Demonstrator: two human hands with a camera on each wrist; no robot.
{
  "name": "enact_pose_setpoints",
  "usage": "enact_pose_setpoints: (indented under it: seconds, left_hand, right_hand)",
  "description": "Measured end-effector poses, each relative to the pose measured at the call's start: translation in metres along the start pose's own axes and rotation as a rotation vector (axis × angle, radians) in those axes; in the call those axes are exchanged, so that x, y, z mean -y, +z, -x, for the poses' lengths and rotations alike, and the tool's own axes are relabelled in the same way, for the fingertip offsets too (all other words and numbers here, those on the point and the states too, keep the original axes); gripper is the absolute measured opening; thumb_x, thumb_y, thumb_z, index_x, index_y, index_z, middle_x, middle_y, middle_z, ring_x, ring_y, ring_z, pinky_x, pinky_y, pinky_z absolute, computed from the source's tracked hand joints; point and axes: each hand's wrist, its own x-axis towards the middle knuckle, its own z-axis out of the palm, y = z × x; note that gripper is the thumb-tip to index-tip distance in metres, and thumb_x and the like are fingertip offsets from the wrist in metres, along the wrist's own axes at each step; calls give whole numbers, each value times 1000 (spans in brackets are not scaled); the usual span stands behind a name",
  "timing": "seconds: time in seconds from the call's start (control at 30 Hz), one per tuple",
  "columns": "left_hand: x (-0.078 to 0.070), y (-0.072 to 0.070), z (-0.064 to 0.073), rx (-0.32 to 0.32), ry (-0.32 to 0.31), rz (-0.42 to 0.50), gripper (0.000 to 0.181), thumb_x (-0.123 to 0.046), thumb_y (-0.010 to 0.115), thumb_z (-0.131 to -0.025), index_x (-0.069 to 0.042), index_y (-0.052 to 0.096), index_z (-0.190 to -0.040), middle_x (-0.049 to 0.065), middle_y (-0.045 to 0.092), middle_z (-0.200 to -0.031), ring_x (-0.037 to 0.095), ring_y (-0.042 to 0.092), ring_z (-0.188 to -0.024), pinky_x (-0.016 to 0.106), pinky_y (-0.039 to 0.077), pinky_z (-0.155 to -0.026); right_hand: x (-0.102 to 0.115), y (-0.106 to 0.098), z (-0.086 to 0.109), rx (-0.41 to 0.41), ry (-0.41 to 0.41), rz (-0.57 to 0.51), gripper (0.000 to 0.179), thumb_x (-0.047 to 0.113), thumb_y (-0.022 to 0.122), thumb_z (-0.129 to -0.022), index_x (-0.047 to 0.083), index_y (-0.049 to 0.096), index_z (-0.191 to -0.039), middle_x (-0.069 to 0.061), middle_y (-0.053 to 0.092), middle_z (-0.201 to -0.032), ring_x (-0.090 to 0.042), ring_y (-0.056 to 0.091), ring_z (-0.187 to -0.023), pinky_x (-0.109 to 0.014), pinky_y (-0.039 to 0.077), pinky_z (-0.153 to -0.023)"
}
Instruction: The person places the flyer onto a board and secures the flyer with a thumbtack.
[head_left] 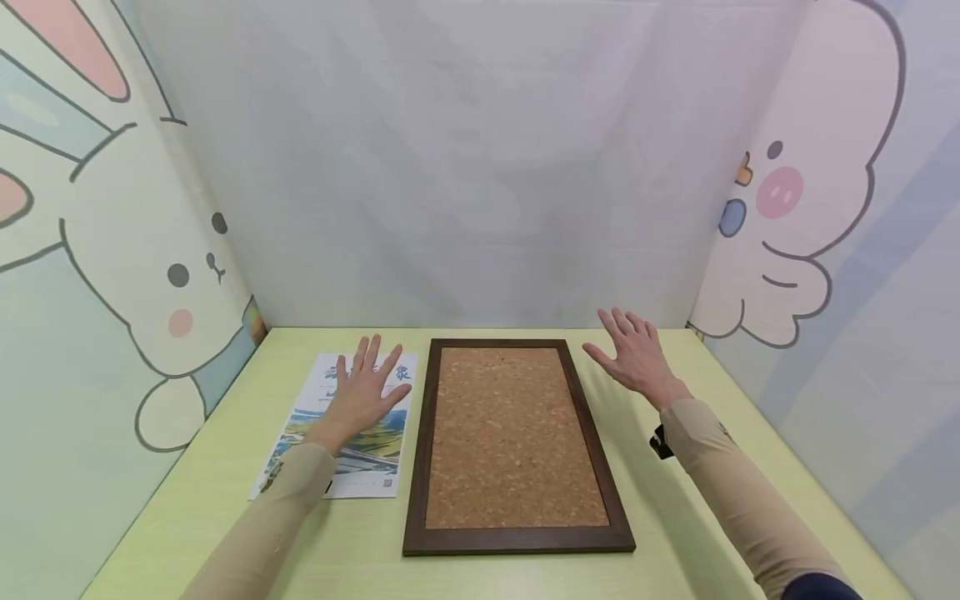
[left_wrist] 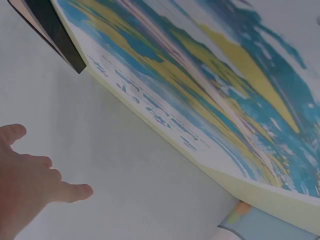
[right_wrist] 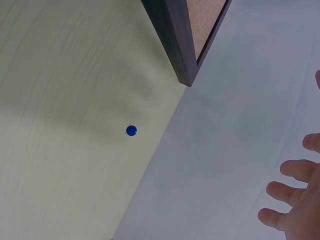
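A cork board [head_left: 517, 442] in a dark brown wooden frame lies flat on the table. To its left is a printed poster [head_left: 382, 437] with blue lettering and a painted landscape. My left hand [head_left: 358, 402] hovers above the poster, fingers spread, covering part of it. My right hand [head_left: 637, 360] is held in the air right of the board, fingers straight and apart, with nothing in it. A small round blue thing [right_wrist: 131, 130] sits on the table in the right wrist view; its kind is too small to tell, and I cannot make it out in the head view.
The pale yellow-green table [head_left: 202, 492] ends at a plain grey-white backdrop [head_left: 480, 167]. Side panels printed with cartoon animals, a rabbit [head_left: 150, 275] on the left, stand along both sides. A black object [head_left: 662, 442] shows beneath the right wrist.
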Motion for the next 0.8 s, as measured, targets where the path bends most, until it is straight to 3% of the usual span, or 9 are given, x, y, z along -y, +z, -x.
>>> enact_pose_setpoints:
  seconds: [0.17, 0.33, 0.53, 0.8]
  left_hand:
    - [16, -7, 12, 11, -100, -26, 78, -47, 58, -92, -10, 26, -152, 31, 14, -156, 51, 13, -143, 73, 17, -107]
    - [36, -20, 32, 61, -253, -40, 84, -44, 64, -89, 2, 25, -148, 39, 23, -144, 56, 23, -129, 75, 32, -93]
    - [52, -38, 64, 196, -431, 19, 96, -52, 63, -86, 17, 21, -137, 48, 22, -129, 63, 20, -122, 79, 30, -84]
    - [68, -48, 96, 363, -561, 35, 106, -69, 60, -80, 23, 26, -121, 45, 33, -110, 62, 31, -108, 68, 41, -72]
  right_hand:
    - [-5, 2, 1, 18, 14, -29, 76, 51, 52, -94, 6, 30, -151, -27, 33, -152, -46, 31, -138, -61, 23, -109]
    - [-14, 4, 0, 36, 57, -59, 71, 47, 51, -96, 2, 33, -149, -28, 37, -149, -48, 37, -131, -65, 29, -104]
    - [-28, 11, -2, 67, 143, -113, 59, 37, 50, -99, -6, 43, -140, -33, 51, -135, -53, 47, -119, -65, 36, -98]
    - [-47, 27, 6, 295, 276, -332, 54, 29, 50, -100, -16, 47, -130, -35, 61, -115, -46, 61, -103, -53, 50, -85]
